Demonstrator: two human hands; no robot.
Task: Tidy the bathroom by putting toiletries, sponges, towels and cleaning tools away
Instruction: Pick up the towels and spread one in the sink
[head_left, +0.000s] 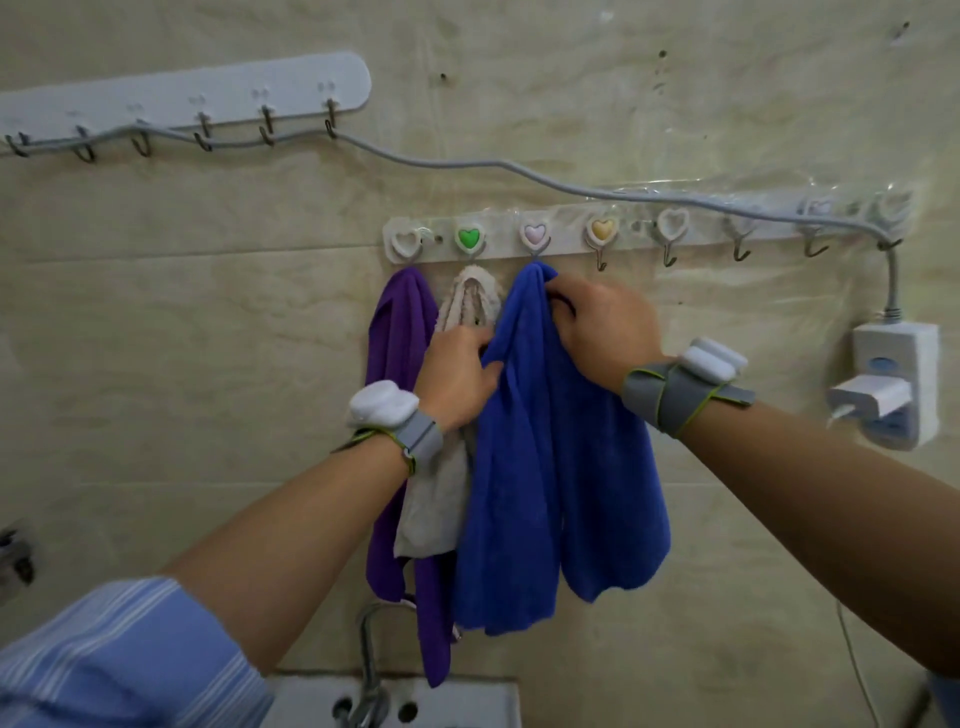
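A blue towel (545, 493) hangs from the third hook of a heart-decorated hook rail (566, 249) on the tiled wall. My right hand (602, 327) grips the towel's top fold just under that hook. My left hand (457, 374) pinches the towel's left edge lower down. A beige towel (467, 306) hangs on the second hook and a purple towel (400, 332) on the first, both partly hidden behind my left hand and the blue towel.
A white rail with bare metal hooks (197, 98) is mounted upper left, with a grey cable (467, 166) draped along both rails to a power strip (893, 384) at right. A tap (371, 670) and white basin (457, 701) sit below the towels.
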